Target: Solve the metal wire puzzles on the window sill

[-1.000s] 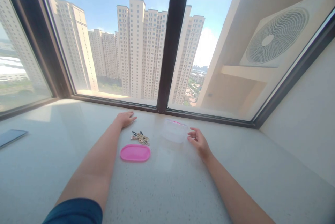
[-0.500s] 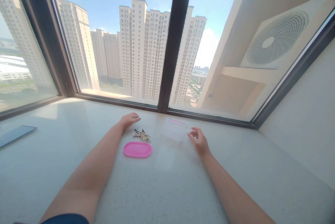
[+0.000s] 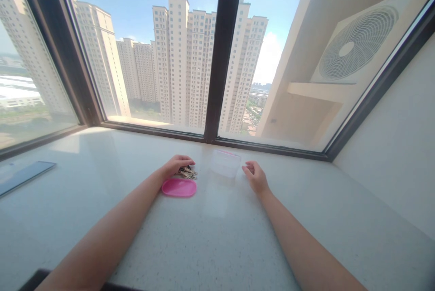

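My left hand (image 3: 177, 164) reaches over a small tangled pile of beige, metallic and black pieces (image 3: 188, 172), too small to name. Its fingers stretch across the pile's far side, with the thumb side partly hidden; no firm grip shows. Just in front of the pile, nearest me, lies a pink oval lid (image 3: 179, 188), flat on the white surface. To the right stands a clear plastic box (image 3: 225, 165) with a pinkish line along its far rim. Beside the box's right side, my right hand (image 3: 256, 177) rests with loosely curled fingers, thumb apart, holding nothing.
A flat dark-faced device like a phone or tablet (image 3: 25, 177) lies at the far left of the pale speckled sill (image 3: 204, 241). Dark window frames (image 3: 265, 148) edge the back of the sill, and a white wall (image 3: 394, 146) stands at the right.
My left hand has come nearer and to the right, from behind the pile to over it, covering part of it. My right hand stays beside the box, its fingers slightly more curled.
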Demonstrator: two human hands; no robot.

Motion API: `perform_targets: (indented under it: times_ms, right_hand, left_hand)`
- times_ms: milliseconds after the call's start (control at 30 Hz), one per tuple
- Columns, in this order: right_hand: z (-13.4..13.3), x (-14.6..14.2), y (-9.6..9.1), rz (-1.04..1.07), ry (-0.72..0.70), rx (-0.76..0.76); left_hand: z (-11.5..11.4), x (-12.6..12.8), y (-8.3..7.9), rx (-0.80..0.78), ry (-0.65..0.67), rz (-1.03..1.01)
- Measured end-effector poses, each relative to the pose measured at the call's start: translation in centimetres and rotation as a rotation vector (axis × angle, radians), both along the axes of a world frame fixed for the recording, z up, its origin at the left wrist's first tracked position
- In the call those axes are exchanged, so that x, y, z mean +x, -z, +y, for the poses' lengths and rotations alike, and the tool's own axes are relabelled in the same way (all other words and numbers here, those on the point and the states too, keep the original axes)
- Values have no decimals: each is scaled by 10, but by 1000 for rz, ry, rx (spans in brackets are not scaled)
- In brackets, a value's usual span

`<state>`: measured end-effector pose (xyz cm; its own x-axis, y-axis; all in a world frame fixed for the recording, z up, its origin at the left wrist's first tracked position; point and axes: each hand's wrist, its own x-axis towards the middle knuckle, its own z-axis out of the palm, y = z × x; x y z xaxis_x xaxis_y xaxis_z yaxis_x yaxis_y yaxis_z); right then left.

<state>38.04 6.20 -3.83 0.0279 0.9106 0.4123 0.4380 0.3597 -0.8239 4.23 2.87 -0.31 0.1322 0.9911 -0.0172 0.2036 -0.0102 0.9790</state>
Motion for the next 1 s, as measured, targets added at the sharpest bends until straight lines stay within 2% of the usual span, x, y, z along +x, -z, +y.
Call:
perform_targets:
  times_ms: [167,333,600,733,867,1000]
  right_hand:
    - [2,1,2,-17,23,5]
    - [5,3,3,-56,-4,-15]
    - [8,8,2,73,10,-82]
    - [8,7,3,71,-68,-78]
    - [10,3,4,-86,-235,-72]
    - [17,-2,3,-340,-229,-64]
  left_hand:
    - [-9,15,3,16,-64,16]
    - [-11,25,2,-33,-99,-118]
    - [-7,49,17,-4,-84,-135]
    - [-9,58,14,-10,-21,-102]
    - [-12,53,3,-65,80,-129]
    - [-14,44,-2,-80,155,-168]
